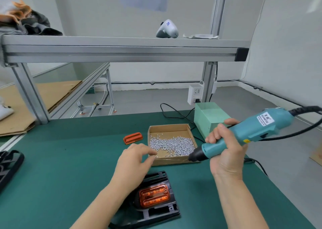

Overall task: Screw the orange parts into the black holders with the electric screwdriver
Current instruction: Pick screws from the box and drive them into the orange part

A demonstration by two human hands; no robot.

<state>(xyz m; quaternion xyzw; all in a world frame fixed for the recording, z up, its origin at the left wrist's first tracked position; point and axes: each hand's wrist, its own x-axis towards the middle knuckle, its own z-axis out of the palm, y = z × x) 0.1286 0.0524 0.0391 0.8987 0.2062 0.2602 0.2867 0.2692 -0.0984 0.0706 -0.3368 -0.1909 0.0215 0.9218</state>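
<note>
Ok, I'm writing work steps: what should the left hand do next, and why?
Probably pinch one screw from the box: the left hand hovers at its near edge, fingers apart, while the right hand holds the screwdriver ready and the orange part sits in its holder.

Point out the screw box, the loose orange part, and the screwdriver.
screw box [189, 132]: head view, right cardboard wall.
loose orange part [133, 137]: head view, middle of its top face.
screwdriver [250, 130]: head view, teal body above the right hand.
</note>
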